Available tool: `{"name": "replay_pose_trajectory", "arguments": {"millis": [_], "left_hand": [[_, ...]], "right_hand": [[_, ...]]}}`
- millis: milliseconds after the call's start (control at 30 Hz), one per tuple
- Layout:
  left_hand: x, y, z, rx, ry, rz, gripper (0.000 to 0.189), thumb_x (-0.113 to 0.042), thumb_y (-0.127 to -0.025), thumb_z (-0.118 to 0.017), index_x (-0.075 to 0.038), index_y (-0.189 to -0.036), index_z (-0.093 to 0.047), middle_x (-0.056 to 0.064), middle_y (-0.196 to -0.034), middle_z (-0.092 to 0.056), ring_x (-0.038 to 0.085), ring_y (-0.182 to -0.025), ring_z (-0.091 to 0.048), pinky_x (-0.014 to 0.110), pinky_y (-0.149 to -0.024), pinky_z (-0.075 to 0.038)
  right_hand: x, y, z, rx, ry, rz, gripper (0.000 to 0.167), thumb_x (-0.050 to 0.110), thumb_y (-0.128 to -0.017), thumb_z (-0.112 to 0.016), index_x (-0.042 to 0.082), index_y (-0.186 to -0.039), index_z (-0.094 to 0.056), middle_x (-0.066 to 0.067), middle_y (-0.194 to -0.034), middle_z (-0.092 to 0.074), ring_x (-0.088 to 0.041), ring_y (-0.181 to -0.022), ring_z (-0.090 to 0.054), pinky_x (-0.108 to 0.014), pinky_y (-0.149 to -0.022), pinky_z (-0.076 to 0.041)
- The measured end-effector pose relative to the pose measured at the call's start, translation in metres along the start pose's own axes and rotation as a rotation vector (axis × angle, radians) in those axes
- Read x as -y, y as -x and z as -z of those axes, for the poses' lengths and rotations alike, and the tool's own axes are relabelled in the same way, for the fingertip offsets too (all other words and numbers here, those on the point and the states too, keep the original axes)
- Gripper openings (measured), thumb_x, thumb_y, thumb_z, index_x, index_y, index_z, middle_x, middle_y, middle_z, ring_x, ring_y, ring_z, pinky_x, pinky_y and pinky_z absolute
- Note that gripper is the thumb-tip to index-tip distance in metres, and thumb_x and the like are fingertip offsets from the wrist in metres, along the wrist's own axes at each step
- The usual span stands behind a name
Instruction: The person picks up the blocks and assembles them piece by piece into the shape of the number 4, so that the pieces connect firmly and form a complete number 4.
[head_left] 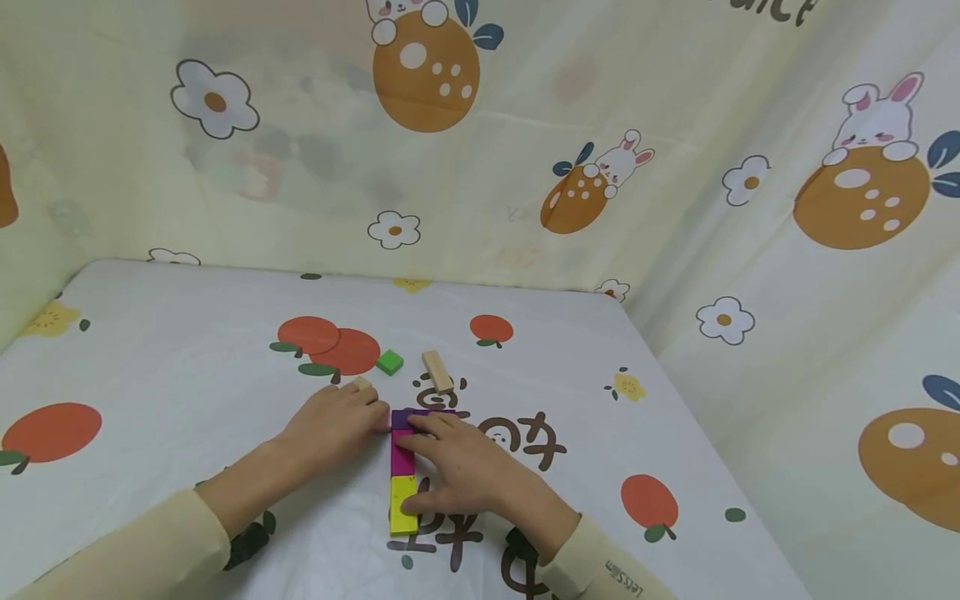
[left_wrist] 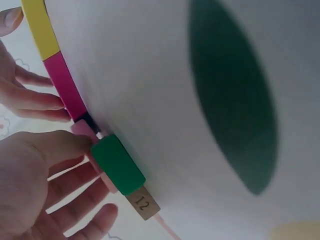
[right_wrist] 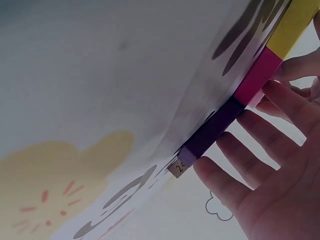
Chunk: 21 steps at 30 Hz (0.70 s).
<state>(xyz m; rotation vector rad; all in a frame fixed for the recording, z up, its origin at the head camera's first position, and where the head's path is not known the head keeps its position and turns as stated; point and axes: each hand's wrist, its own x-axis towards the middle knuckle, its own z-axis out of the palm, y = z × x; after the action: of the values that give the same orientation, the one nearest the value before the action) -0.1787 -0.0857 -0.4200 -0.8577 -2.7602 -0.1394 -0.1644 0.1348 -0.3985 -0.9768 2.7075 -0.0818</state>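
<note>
A yellow block (head_left: 403, 517), a magenta block (head_left: 402, 454) and dark purple pieces (head_left: 401, 419) form a corner shape on the table. My left hand (head_left: 330, 421) is at its upper left and, in the left wrist view, pinches a pink block (left_wrist: 82, 128) by the purple end, the thumb covering part of it. My right hand (head_left: 468, 462) lies over the right side of the shape, fingers spread. Its fingertips are at the purple block (right_wrist: 212, 130) and the magenta block, its thumb at the yellow block.
A green block (head_left: 390, 362) and a plain wooden block (head_left: 437, 372) lie beyond the hands. Another wooden piece (head_left: 362, 383) shows just behind the left hand. A printed cloth (head_left: 247, 333) covers the table, and a patterned curtain (head_left: 480, 167) hangs behind it.
</note>
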Motion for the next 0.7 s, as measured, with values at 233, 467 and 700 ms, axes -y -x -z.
{"name": "replay_pose_trajectory", "arguments": {"millis": [233,467,700], "left_hand": [[-0.001,0.004,0.004,-0.048,-0.034,-0.032,0.018,-0.022,-0.086,-0.085,-0.016,-0.101,-0.077,0.0,-0.094,-0.07,0.018,-0.094,-0.066,0.035,-0.081,-0.061],[0.003,0.007,0.01,-0.048,-0.061,-0.022,0.024,-0.017,-0.084,-0.086,-0.013,-0.105,-0.076,0.003,-0.097,-0.068,0.019,-0.089,-0.068,0.036,-0.08,-0.061],[0.001,0.001,0.016,-0.013,0.009,0.004,0.021,-0.017,-0.086,-0.084,-0.012,-0.106,-0.077,0.002,-0.094,-0.071,0.019,-0.09,-0.069,0.033,-0.08,-0.06]], "right_hand": [[-0.001,0.001,0.0,0.004,0.0,0.003,0.078,0.065,-0.086,-0.073,0.035,-0.154,-0.049,0.004,-0.165,-0.04,-0.023,-0.153,-0.035,-0.049,-0.121,-0.038],[-0.002,0.001,-0.001,0.002,-0.001,-0.003,0.079,0.067,-0.086,-0.072,0.035,-0.154,-0.049,0.005,-0.165,-0.04,-0.022,-0.154,-0.034,-0.049,-0.122,-0.036],[-0.002,0.001,-0.002,-0.002,-0.005,0.005,0.079,0.068,-0.086,-0.071,0.035,-0.154,-0.048,0.005,-0.165,-0.039,-0.022,-0.155,-0.034,-0.049,-0.122,-0.036]]}}
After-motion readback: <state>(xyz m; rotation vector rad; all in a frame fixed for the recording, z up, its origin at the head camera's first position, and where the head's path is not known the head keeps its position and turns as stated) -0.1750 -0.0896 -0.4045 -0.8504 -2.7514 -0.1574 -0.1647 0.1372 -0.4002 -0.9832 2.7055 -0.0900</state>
